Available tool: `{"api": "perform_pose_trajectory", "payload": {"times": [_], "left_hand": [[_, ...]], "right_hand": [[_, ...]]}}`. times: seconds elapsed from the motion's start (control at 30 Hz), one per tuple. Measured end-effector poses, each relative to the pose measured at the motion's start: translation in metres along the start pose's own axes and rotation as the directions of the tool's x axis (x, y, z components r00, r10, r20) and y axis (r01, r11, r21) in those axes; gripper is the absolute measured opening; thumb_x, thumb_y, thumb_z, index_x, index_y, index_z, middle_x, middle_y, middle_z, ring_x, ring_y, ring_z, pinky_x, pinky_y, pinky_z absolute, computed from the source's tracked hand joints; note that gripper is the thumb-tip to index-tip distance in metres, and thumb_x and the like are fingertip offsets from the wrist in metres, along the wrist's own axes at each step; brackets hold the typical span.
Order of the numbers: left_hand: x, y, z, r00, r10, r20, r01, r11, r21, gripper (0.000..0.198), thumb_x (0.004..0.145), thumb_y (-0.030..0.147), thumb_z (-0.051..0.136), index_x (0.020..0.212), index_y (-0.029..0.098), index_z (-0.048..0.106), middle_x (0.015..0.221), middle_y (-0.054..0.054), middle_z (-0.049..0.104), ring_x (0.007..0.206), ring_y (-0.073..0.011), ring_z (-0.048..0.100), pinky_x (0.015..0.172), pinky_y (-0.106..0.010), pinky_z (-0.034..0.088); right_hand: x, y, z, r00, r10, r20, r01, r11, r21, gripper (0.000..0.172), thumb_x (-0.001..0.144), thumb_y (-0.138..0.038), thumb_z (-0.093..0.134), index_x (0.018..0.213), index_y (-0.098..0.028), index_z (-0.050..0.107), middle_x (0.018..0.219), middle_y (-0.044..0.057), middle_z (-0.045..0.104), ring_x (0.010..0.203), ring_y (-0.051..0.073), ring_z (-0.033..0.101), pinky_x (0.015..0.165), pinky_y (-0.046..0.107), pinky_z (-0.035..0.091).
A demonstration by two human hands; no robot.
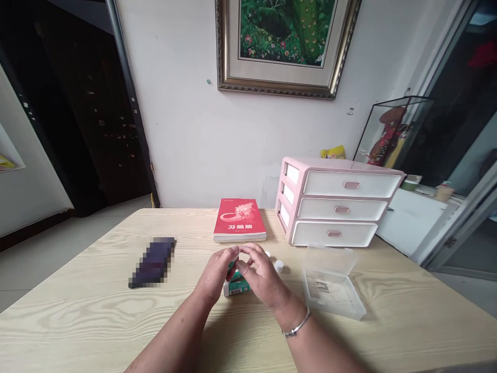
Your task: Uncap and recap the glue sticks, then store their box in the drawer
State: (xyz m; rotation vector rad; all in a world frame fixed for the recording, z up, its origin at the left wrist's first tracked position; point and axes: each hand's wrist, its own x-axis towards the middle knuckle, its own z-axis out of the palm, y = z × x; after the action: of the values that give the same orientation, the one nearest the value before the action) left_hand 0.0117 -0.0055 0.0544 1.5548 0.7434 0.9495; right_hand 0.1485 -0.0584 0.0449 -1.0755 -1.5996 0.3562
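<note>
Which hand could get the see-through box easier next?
Probably the right hand. It's on the same side as the open see-through box, closer than the left hand. The left hand seems to hold a small green thing and would have to reach past the right.

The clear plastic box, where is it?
In the head view, the clear plastic box lies open on the table, right of the right hand, in front of the pink drawer unit.

Seemingly a room at home: ornate-framed picture (285, 44) on the wall (182, 140), pink drawer unit (345, 199), wood-grain table (116, 326).
</note>
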Motion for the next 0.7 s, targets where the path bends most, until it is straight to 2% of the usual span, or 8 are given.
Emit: {"api": "perform_pose_trajectory", "payload": {"times": [0.13,0.2,0.3,0.4,0.5,0.57,0.63,0.7], "left_hand": [[-0.005,-0.001,0.005,0.978,0.093,0.187,-0.066,0.987,-0.149,0.044,0.092,0.058,0.042,0.083,0.017,0.055,0.080,-0.003,0.057,0.072,-0.0160,0.050,0.067,-0.028,0.044],[-0.006,-0.001,0.005,0.956,0.157,0.247,-0.124,0.982,-0.143,0.046,0.094,0.058,0.039,0.096,0.016,0.058,0.094,-0.006,0.061,0.085,-0.0195,0.054,0.078,-0.031,0.046],[-0.007,0.000,0.000,0.949,0.173,0.265,-0.173,0.985,-0.023,0.046,0.095,0.055,0.039,0.112,0.017,0.060,0.105,-0.009,0.062,0.097,-0.0225,0.055,0.088,-0.035,0.045],[-0.005,0.001,-0.006,0.975,0.130,0.178,-0.150,0.983,0.106,0.049,0.094,0.057,0.040,0.114,0.017,0.062,0.097,-0.007,0.063,0.090,-0.0219,0.058,0.085,-0.035,0.047],[-0.002,0.001,-0.009,0.988,0.124,0.088,-0.136,0.978,0.157,0.052,0.093,0.059,0.040,0.109,0.016,0.064,0.090,-0.007,0.063,0.086,-0.0219,0.060,0.079,-0.034,0.048],[0.000,-0.001,-0.010,0.992,0.121,0.042,-0.126,0.976,0.178,0.053,0.092,0.061,0.041,0.104,0.016,0.065,0.087,-0.006,0.064,0.084,-0.0223,0.060,0.076,-0.033,0.049],[0.003,-0.004,-0.012,0.993,0.114,0.008,-0.113,0.970,0.214,0.053,0.090,0.063,0.043,0.100,0.016,0.066,0.086,-0.006,0.065,0.084,-0.0230,0.061,0.074,-0.032,0.049],[0.007,-0.008,-0.015,0.994,0.107,-0.022,-0.098,0.962,0.256,0.053,0.089,0.064,0.043,0.097,0.017,0.066,0.086,-0.007,0.066,0.085,-0.0239,0.062,0.073,-0.032,0.049]], "right_hand": [[-0.005,-0.015,0.005,0.998,-0.056,-0.033,0.055,0.997,-0.051,0.030,0.096,-0.032,0.053,0.125,-0.025,0.056,0.124,0.010,0.058,0.114,0.023,0.054,0.099,0.040,0.046],[-0.009,-0.025,-0.001,0.995,-0.083,-0.052,0.075,0.989,-0.128,0.031,0.097,-0.029,0.050,0.128,-0.024,0.052,0.125,0.011,0.058,0.117,0.024,0.053,0.102,0.042,0.044],[-0.017,-0.039,-0.027,0.993,-0.095,-0.069,0.067,0.942,-0.329,0.033,0.098,-0.027,0.049,0.130,-0.024,0.050,0.119,0.012,0.062,0.112,0.026,0.056,0.097,0.044,0.046],[-0.028,-0.047,-0.072,0.991,-0.106,-0.079,0.043,0.828,-0.560,0.036,0.096,-0.027,0.051,0.132,-0.025,0.049,0.119,0.012,0.063,0.110,0.028,0.057,0.095,0.045,0.046],[-0.043,-0.043,-0.123,1.000,-0.003,0.006,0.007,0.666,-0.746,0.035,0.092,-0.025,0.059,0.126,-0.028,0.056,0.114,0.008,0.066,0.103,0.028,0.060,0.090,0.043,0.045],[-0.054,-0.035,-0.152,0.987,0.145,0.070,-0.020,0.545,-0.838,0.025,0.089,-0.023,0.062,0.113,-0.028,0.063,0.101,0.006,0.069,0.093,0.026,0.062,0.081,0.038,0.045],[-0.063,-0.026,-0.171,0.948,0.306,0.087,-0.052,0.417,-0.907,0.011,0.086,-0.020,0.064,0.096,-0.025,0.067,0.087,0.005,0.070,0.084,0.025,0.062,0.073,0.034,0.041],[-0.068,-0.018,-0.181,0.891,0.446,0.087,-0.073,0.329,-0.941,0.006,0.082,-0.019,0.065,0.084,-0.024,0.067,0.079,0.005,0.069,0.081,0.024,0.062,0.069,0.032,0.036]]}}
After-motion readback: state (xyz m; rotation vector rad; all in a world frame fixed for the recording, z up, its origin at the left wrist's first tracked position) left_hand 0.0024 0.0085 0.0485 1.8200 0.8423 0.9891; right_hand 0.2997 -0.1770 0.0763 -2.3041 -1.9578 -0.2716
